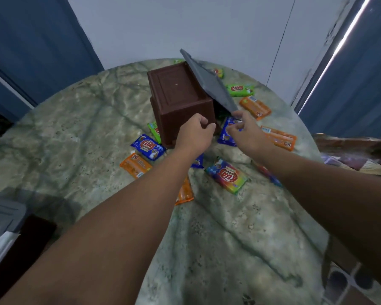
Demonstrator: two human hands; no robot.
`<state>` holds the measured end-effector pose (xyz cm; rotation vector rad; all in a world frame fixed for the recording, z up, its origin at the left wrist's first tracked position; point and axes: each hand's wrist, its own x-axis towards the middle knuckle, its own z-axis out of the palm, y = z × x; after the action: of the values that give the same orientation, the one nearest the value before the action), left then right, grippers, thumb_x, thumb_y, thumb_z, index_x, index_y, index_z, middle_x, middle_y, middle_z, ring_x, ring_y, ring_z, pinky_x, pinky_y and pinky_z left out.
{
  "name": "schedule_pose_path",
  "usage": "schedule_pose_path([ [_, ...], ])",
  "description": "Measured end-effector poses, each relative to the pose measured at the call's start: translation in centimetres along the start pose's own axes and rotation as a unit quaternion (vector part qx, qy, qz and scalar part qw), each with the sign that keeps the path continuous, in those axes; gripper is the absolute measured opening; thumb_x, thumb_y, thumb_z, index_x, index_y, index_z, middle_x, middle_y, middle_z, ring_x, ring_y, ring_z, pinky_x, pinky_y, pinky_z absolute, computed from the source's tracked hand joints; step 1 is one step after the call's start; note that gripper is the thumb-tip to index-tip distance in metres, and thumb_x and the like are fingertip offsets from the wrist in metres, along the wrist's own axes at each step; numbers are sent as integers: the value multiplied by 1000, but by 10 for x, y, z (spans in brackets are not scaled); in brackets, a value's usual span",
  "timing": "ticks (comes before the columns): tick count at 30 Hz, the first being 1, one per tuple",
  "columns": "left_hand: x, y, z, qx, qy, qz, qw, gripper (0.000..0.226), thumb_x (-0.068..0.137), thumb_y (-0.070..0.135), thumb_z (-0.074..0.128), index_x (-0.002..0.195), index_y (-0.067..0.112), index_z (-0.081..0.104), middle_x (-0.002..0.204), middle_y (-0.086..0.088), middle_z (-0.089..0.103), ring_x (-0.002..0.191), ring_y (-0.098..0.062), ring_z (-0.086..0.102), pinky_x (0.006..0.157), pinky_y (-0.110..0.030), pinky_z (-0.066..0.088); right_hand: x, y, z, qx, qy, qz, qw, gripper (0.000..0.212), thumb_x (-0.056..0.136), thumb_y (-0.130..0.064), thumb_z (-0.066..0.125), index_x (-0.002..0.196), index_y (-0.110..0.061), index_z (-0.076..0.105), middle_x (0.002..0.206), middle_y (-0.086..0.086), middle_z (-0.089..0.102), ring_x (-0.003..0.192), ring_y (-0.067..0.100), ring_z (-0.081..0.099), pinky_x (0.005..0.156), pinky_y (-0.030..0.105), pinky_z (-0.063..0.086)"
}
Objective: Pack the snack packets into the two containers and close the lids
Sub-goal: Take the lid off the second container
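Observation:
A brown container (176, 93) lies tipped over on the round table (79, 133), its opening facing right. My left hand (194, 134) grips its near lower corner. My right hand (243, 130) pinches the near corner of the grey lid (209, 82), which slants up off the container's open side. Several snack packets lie scattered around: blue (147, 147), orange (135, 165), rainbow-coloured (227, 176), green (240, 90), and more orange ones (254, 106) (278, 137). A blue packet (226, 133) sits partly under my right hand.
A second brown container with a grey lid (2, 216) shows at the lower left edge, below the table. Blue doors or panels (31, 51) flank the white wall behind. A patterned cloth (350, 161) lies at the right.

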<state>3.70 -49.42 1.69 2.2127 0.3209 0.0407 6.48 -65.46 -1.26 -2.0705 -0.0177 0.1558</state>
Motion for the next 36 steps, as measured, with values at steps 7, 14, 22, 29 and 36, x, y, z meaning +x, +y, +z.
schedule_pose_path([
  [7, 13, 2, 5, -2, 1, 3, 1000, 30, 96, 42, 62, 116, 19, 64, 108, 1, 66, 100, -19, 63, 90, -36, 53, 17, 2, -7, -19, -8, -2, 1000, 41, 104, -27, 53, 143, -29, 42, 96, -8, 59, 63, 6, 55, 46, 18, 40],
  [14, 32, 22, 28, -4, 25, -37, 999, 33, 97, 45, 60, 114, 17, 63, 105, 3, 66, 97, -18, 62, 85, -32, 49, 60, 12, -20, -7, -38, -21, 999, 44, 102, -22, 57, 143, -26, 44, 93, 2, 65, 73, 16, 61, 64, 34, 49],
  [22, 66, 60, 67, -73, 138, -156, 975, 40, 98, 44, 61, 115, 8, 61, 117, -9, 66, 110, -28, 61, 76, -27, 34, 104, 21, -54, -25, -108, -62, 992, 44, 102, -20, 55, 145, -27, 47, 109, 6, 66, 97, 26, 69, 85, 45, 58],
  [29, 86, 78, 89, -178, 245, -229, 925, 44, 95, 44, 64, 113, 4, 69, 112, -11, 71, 106, -31, 66, 72, -29, 37, 136, 26, -62, -34, -148, -73, 986, 48, 106, -19, 49, 153, -26, 42, 143, 3, 52, 102, 14, 55, 72, 11, 47],
  [36, 93, 83, 101, -269, 261, -259, 890, 30, 93, 33, 70, 107, 7, 67, 103, -5, 71, 99, -27, 67, 80, -32, 47, 137, 29, -53, 47, -240, -28, 969, 53, 104, -12, 52, 154, -26, 39, 143, -4, 53, 128, 18, 55, 106, 42, 50],
])
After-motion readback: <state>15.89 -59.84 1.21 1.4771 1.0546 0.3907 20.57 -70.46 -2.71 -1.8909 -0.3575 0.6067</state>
